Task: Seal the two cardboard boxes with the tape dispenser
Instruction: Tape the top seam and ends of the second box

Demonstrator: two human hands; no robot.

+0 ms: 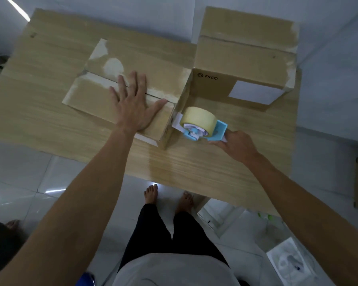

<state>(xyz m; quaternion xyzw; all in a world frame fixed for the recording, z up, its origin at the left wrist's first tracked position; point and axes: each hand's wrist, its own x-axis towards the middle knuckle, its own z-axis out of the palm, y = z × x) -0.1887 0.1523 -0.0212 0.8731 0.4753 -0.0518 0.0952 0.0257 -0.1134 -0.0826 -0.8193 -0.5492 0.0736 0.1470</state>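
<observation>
Wooden table (50,120) standing on pale glossy floor tiles (19,182). Left hand (133,106) lying flat, fingers spread, pressing the near-left cardboard box (103,91). Right hand (236,145) gripping the blue tape dispenser (201,125) against that box's right end. Second box (244,65) sitting far right.

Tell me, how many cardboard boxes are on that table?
2. The low brown cardboard box lies mid-table under the flat left hand. The taller brown cardboard box printed PICO stands at the far right. No others show on the table.
</observation>
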